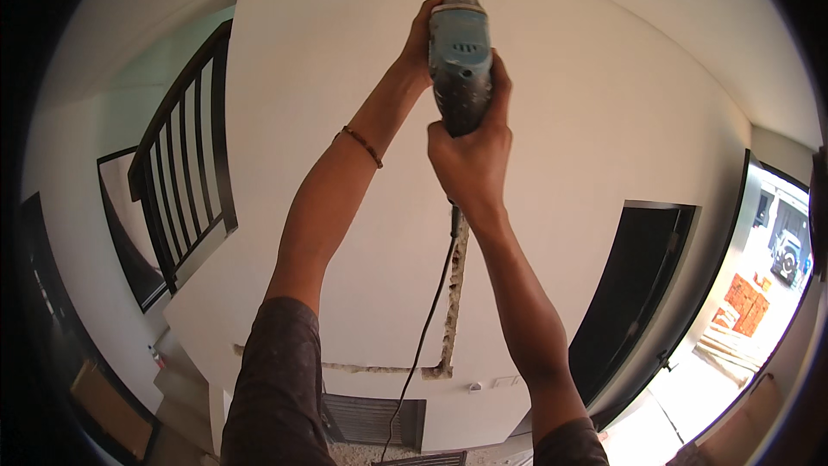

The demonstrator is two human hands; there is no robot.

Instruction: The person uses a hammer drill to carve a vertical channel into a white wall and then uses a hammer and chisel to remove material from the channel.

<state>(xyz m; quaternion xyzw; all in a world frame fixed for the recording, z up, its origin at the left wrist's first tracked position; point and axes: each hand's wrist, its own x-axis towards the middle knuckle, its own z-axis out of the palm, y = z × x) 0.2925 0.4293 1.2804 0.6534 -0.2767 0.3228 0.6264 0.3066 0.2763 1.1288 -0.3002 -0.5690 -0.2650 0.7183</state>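
Observation:
Both my arms reach up in front of a white wall point(561, 138), raising a corded blue-and-black hammer drill point(460, 43) with its nose upward. My right hand point(473, 157) is closed around its dark rear end. On the left side of the body, close to the nose, my left hand point(419, 41) grips the tool; most of its fingers are hidden behind it. A rough broken patch in the wall shows at the nose, but the bit's tip cannot be made out. The black cord point(427, 325) hangs down beside a rough groove point(454, 293) cut into the wall.
A dark stair railing point(185, 151) rises at left. To the right are a black door panel point(634, 293) and an open doorway with stacked bricks point(743, 304) and a vehicle outside. Below, a dark slatted panel point(371, 418) stands near rubble.

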